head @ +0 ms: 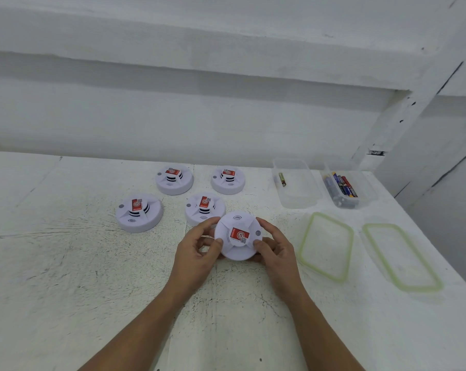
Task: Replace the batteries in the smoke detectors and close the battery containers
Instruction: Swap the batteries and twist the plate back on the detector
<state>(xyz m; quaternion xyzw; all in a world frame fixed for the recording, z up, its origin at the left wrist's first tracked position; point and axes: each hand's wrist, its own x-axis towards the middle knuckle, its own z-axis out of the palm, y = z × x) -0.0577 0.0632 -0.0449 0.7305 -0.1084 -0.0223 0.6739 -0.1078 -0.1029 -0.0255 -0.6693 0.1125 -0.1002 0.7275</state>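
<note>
A white round smoke detector [237, 235] with a red label is held just above the table, its top face toward me. My left hand [199, 247] grips its left rim with thumb and curled fingers. On the opposite rim, my right hand [274, 247] holds it the same way. Several more white detectors lie behind it: one at the left [139, 212], one right behind the held one [203, 207], and two farther back [174, 179] [228, 179]. A clear container [296, 183] holds one battery [282, 179]. A second clear container [347, 187] holds several batteries.
Two clear lids with green seals lie on the white table to the right, one nearer the middle [325, 245] and one by the right edge [403, 257]. A white wall runs behind the table. The table's right edge drops off beyond the lids.
</note>
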